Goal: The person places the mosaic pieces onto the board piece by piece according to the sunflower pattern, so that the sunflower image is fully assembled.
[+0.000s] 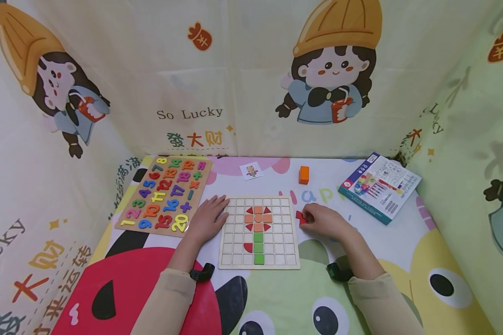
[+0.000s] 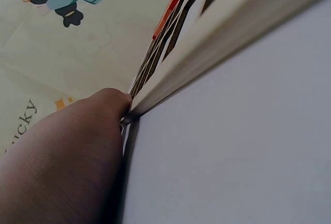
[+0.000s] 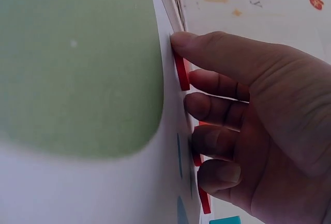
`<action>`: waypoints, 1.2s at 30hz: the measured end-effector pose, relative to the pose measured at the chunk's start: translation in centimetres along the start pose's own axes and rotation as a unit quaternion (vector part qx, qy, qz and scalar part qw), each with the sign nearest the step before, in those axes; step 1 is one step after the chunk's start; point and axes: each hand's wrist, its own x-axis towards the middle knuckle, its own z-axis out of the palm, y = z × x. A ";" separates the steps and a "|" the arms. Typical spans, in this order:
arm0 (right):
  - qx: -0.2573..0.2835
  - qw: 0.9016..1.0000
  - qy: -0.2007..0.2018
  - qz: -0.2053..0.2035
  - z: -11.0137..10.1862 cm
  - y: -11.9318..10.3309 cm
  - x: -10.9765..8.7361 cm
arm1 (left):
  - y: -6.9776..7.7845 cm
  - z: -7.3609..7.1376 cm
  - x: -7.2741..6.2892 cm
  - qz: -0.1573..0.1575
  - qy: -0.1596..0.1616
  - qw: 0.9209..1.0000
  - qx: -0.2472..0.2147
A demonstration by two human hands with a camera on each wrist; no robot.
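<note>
A square wooden grid board (image 1: 236, 256) lies flat on the table. On it, orange squares (image 1: 258, 227), dark red triangles and a round orange piece form a flower. Below them runs a column of green squares (image 1: 258, 248) with a red rounded piece (image 1: 248, 248) to its left. My left hand (image 1: 208, 217) rests at the board's upper left edge, fingers stretched, thumb against the rim in the left wrist view. Right of the board, my right hand (image 1: 322, 219) pinches a small red piece (image 3: 182, 74) low over the table, its fingers curled. More red pieces (image 3: 205, 199) lie by the fingertips.
A number puzzle board (image 1: 161, 211) with colourful digits lies to the left. Behind the grid board are a small picture card (image 1: 251, 170) and an orange block stack (image 1: 303, 175). A printed box (image 1: 379, 186) lies at the back right. Printed cloth walls enclose the table.
</note>
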 end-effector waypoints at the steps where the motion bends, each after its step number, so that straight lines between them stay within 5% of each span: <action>1: 0.000 1.000 0.000 0.002 0.0 0.0 0.0 | 0.0 0.0 0.0 0.000 0.000 1.000 0.000; 12: 0.006 1.000 0.002 0.010 -0.1 0.7 0.1 | 0.1 -0.1 -0.1 0.004 0.004 1.000 -0.002; 36: 0.052 0.996 -0.042 -0.052 -0.8 1.7 -0.4 | 0.0 -0.1 0.0 0.010 0.008 1.000 -0.005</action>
